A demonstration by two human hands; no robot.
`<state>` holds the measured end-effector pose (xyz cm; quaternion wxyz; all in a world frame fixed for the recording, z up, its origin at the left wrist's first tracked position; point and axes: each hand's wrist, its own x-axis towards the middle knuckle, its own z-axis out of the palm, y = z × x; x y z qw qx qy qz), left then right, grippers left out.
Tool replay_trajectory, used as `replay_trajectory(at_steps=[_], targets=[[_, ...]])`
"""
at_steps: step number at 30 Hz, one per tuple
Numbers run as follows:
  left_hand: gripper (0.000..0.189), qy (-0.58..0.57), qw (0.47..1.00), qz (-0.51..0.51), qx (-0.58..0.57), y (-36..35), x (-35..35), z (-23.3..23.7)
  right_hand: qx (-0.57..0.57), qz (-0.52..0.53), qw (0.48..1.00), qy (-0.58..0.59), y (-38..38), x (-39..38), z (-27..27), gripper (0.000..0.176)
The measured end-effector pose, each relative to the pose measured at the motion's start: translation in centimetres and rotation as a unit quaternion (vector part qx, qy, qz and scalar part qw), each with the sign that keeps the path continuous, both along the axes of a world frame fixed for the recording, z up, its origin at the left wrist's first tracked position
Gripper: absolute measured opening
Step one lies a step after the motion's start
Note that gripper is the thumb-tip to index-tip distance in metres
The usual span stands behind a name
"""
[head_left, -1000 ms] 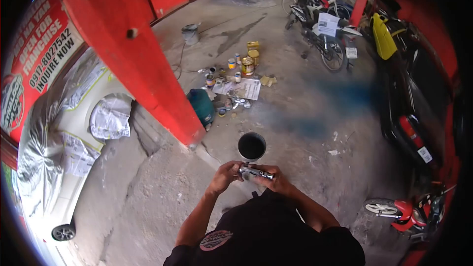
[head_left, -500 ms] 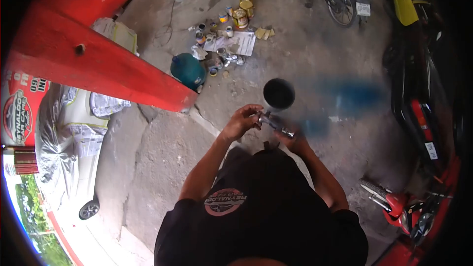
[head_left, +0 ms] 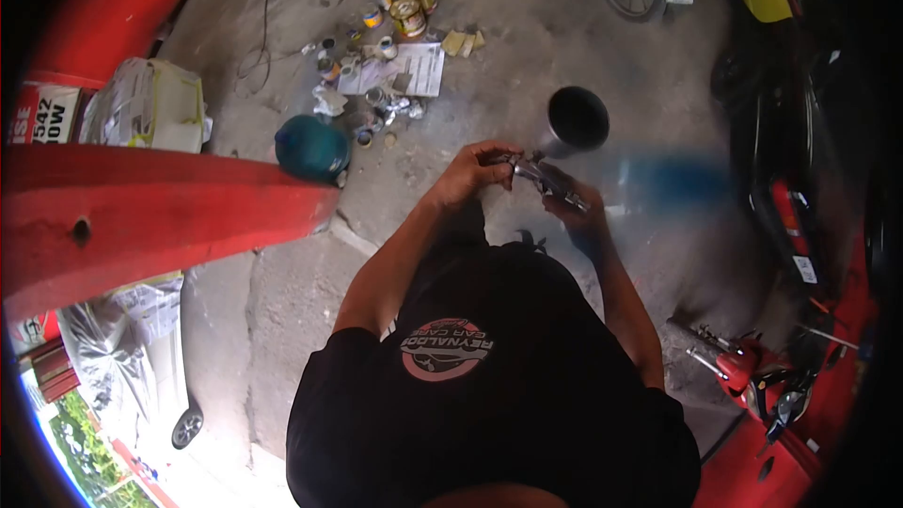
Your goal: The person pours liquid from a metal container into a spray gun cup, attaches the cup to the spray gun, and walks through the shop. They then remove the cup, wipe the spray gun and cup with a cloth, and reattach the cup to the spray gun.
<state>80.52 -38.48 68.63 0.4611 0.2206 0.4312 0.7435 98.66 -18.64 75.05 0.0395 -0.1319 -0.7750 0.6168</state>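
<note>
A metallic spray gun with a dark round cup on it is in front of my body. My right hand is wrapped round the gun's body on the right. The fingers of my left hand pinch the gun's left end, just below and left of the cup. Both hands are close together, with the gun slanting down to the right between them.
Paint cans, a paper sheet and a teal round container stand or lie on the floor ahead. A red post reaches in from the left. Motorcycles are at the right; a covered car is at the left.
The view has turned and shifted. Both hands, with the gun and cup, sit higher and slightly further right in the picture. Both hands are still on the gun.
</note>
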Motion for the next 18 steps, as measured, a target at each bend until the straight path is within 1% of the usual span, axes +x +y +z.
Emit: replay_trajectory(at_steps=[1, 2, 3, 5, 6, 8, 9, 12, 13, 15, 16, 17, 18], targets=[[0.037, -0.011, 0.998, -0.024, -0.062, 1.0, -1.6, 0.5, -0.002, -0.009, 1.0, -0.006, 0.8, -1.6, 0.1, 0.053], [0.036, -0.015, 0.991, -0.047, -0.121, 2.3, -3.7, 1.3, 0.033, -0.005, 0.999, 0.007, 1.7, -3.2, 0.1, 0.053], [0.041, -0.012, 0.991, -0.055, -0.124, 3.6, -5.3, 1.1, 0.073, -0.002, 0.996, 0.054, 2.6, -4.9, 0.1, 0.053], [0.036, -0.045, 0.986, -0.109, -0.115, 6.0, -9.7, 0.3, 0.033, -0.034, 0.999, 0.025, 3.8, -8.2, 2.1, 0.054], [0.036, -0.039, 0.986, -0.12, -0.111, 7.6, -11.2, 1.3, 0.038, -0.046, 0.998, 0.029, 4.7, -9.8, 2.5, 0.054], [0.034, -0.062, 0.993, -0.065, -0.074, 10.6, -13.6, 4.1, -0.044, -0.079, 0.996, 0.003, 6.6, -12.5, 2.8, 0.054], [0.034, -0.053, 0.993, -0.075, -0.068, 12.0, -15.4, 4.0, -0.038, -0.089, 0.995, 0.011, 8.0, -14.0, 3.0, 0.054], [0.039, -0.025, 0.994, -0.101, -0.035, 15.9, -20.9, 1.6, -0.053, -0.074, 0.995, -0.033, 12.5, -18.4, 2.7, 0.054], [0.039, -0.022, 0.994, -0.104, -0.033, 17.7, -22.7, 1.0, -0.051, -0.078, 0.995, -0.03, 14.2, -20.0, 2.2, 0.054], [0.039, -0.082, 0.988, -0.126, -0.044, 20.8, -25.8, 0.3, -0.023, -0.069, 0.997, -0.001, 17.3, -23.2, 1.0, 0.05], [0.036, -0.079, 0.988, -0.122, -0.051, 22.7, -27.1, 0.4, -0.02, -0.058, 0.998, -0.02, 19.3, -25.0, 0.5, 0.054], [0.036, -0.075, 0.989, -0.121, -0.051, 24.8, -28.8, 0.5, -0.019, -0.057, 0.998, -0.015, 21.4, -26.8, 0.1, 0.054], [0.032, -0.076, 0.988, -0.116, -0.061, 26.9, -30.4, 0.4, -0.012, -0.052, 0.998, -0.013, 23.1, -28.7, 0.4, 0.053]])
